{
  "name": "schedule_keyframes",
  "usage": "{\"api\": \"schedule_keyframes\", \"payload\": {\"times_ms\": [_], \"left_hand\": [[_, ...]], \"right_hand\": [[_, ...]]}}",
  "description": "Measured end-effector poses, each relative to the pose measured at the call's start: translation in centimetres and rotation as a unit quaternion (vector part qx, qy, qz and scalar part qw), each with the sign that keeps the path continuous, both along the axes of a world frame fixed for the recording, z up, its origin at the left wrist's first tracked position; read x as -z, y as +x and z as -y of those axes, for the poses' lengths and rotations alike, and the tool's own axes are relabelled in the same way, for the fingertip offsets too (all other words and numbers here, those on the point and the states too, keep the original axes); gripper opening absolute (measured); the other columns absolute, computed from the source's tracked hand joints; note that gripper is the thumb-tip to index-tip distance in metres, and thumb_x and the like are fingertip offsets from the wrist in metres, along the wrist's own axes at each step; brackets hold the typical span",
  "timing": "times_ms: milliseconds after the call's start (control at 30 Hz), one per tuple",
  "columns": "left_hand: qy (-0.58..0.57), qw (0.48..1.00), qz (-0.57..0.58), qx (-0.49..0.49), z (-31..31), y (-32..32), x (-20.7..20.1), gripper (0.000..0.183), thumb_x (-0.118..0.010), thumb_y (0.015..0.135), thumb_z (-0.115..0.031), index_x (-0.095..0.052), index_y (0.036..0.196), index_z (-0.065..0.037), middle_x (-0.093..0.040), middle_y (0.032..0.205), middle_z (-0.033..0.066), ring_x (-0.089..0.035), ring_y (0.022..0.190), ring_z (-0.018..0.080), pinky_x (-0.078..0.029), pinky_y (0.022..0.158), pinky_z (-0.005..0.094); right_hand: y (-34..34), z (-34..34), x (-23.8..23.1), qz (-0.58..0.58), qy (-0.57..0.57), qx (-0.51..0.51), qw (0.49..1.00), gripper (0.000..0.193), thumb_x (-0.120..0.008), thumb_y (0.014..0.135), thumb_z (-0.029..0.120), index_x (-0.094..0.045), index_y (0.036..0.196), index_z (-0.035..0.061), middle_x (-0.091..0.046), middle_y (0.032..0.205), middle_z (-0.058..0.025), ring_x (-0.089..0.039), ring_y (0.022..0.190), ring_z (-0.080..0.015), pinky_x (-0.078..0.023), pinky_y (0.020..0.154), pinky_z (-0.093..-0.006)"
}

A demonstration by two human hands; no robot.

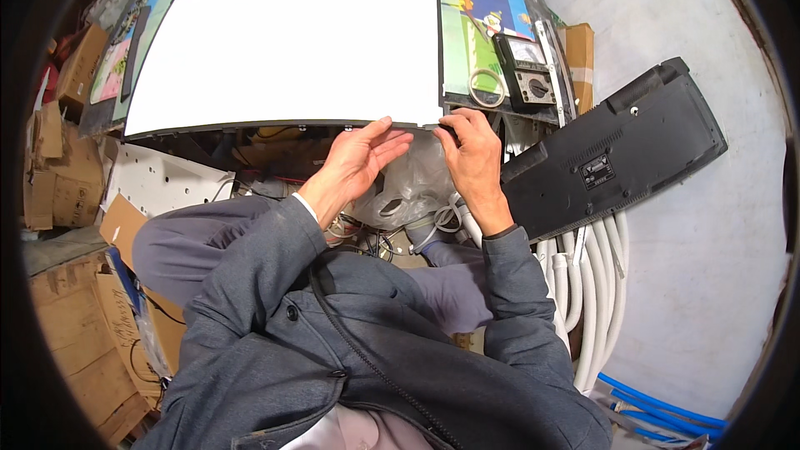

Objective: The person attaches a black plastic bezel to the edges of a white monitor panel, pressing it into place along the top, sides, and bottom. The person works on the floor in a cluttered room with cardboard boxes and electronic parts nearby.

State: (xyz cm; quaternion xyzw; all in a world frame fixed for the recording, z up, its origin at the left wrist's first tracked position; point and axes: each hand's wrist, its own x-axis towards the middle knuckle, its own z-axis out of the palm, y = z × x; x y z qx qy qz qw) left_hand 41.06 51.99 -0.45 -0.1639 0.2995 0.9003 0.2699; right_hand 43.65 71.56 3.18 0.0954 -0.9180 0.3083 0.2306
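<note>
While white panel (pixel 292 50) with dark frame is laid across counter (pixel 454 75), head view: near edge is touched by left hand (pixel 362 158), grip open, fingers loosely spread. Right hand (pixel 475 154) is held at near right corner, fingers curled; can't tell if frame's actually pinched. Analog multimeter (pixel 532 85) and tape roll (pixel 472 85) are parked beside panel, black cover (pixel 623 143) farther right.

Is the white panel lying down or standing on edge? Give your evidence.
Lying down: the white panel spreads across the table, face up, left hand and right hand at its near edge.
</note>
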Motion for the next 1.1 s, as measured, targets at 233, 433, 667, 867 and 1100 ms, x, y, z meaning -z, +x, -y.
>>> {"api": "schedule_keyframes", "payload": {"times_ms": [233, 433, 667, 867, 1100], "left_hand": [[-0.022, 1.0, 0.002, 0.009, 0.1, 0.1, -0.2, 0.043, -0.063, 0.098, -0.017, -0.05, 0.124, 0.014, -0.059, 0.122, 0.0298, -0.065, 0.109, 0.0337, -0.058, 0.092, 0.039], [-0.018, 1.0, 0.013, 0.012, 0.1, -0.1, -0.1, 0.035, -0.061, 0.098, -0.017, -0.054, 0.119, 0.011, -0.061, 0.118, 0.0277, -0.067, 0.107, 0.0327, -0.061, 0.088, 0.0362], [-0.02, 1.0, 0.009, 0.008, 0.0, 0.0, -0.4, 0.035, -0.061, 0.099, -0.017, -0.054, 0.118, 0.01, -0.061, 0.118, 0.0268, -0.066, 0.107, 0.0325, -0.061, 0.089, 0.0357], [-0.025, 1.0, 0.015, 0.007, -0.1, 0.0, -0.2, 0.036, -0.059, 0.1, -0.017, -0.053, 0.12, 0.011, -0.06, 0.12, 0.0272, -0.066, 0.108, 0.0322, -0.061, 0.089, 0.0354], [-0.033, 0.999, 0.007, 0.007, 0.0, 0.2, -0.3, 0.04, -0.06, 0.099, -0.018, -0.051, 0.125, 0.012, -0.058, 0.123, 0.0285, -0.064, 0.112, 0.0349, -0.058, 0.092, 0.0388]], "right_hand": [[-0.1, 0.2, 0.6, -0.03, 0.012, -0.01, 0.999, 0.021, -0.078, 0.075, 0.004, -0.069, 0.093, 0.0032, -0.066, 0.1, -0.0116, -0.064, 0.094, -0.0313, -0.053, 0.08, -0.0396], [-0.3, 0.1, 0.6, -0.049, 0.028, -0.021, 0.998, 0.019, -0.078, 0.074, 0.005, -0.071, 0.092, 0.0037, -0.065, 0.1, -0.0124, -0.063, 0.092, -0.0312, -0.053, 0.079, -0.0394], [-0.3, 0.3, 0.5, -0.046, 0.041, -0.024, 0.998, 0.019, -0.079, 0.075, 0.006, -0.071, 0.092, 0.0037, -0.066, 0.098, -0.0115, -0.063, 0.091, -0.0299, -0.052, 0.078, -0.0387], [0.1, 0.3, 0.7, -0.064, 0.067, -0.014, 0.996, 0.029, -0.079, 0.074, 0.007, -0.068, 0.101, 0.0009, -0.067, 0.102, -0.0132, -0.062, 0.091, -0.0309, -0.051, 0.081, -0.0398], [0.2, -0.1, 1.3, -0.075, 0.076, -0.023, 0.994, 0.031, -0.078, 0.075, 0.007, -0.067, 0.104, 0.0003, -0.067, 0.105, -0.0136, -0.063, 0.092, -0.0315, -0.051, 0.082, -0.04]]}}
